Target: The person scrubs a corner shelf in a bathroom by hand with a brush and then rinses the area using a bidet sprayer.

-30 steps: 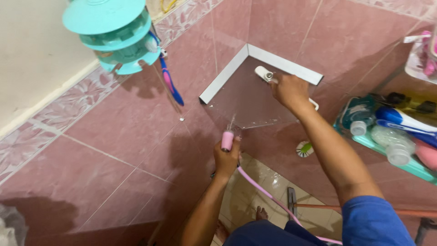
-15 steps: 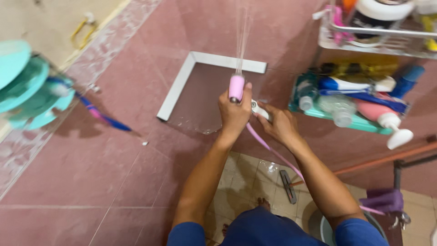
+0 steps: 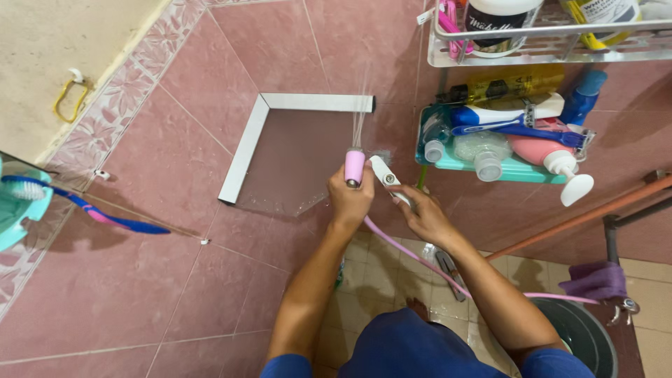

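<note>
My left hand point(image 3: 351, 203) grips a pink spray nozzle point(image 3: 354, 167) on a pink hose point(image 3: 420, 257); thin jets of water shoot from it onto a glass corner shelf point(image 3: 294, 164) with a white metal frame, fixed to the pink tiled wall point(image 3: 210, 63). My right hand point(image 3: 421, 214) holds a white brush-like tool point(image 3: 386, 179) just right of the nozzle, its tip near the shelf's edge.
A teal rack point(image 3: 490, 164) with bottles, a toothbrush and a pump bottle hangs to the right, a wire basket point(image 3: 546, 35) above it. A toothbrush point(image 3: 105, 218) sticks out of a teal holder point(image 3: 17, 210) at left. A dark bucket point(image 3: 581, 336) and purple cloth point(image 3: 595, 280) lie below right.
The view swung left to right across the wall. My right hand came off the shelf's far corner down beside the nozzle; my left hand raised the nozzle toward the shelf, still spraying.
</note>
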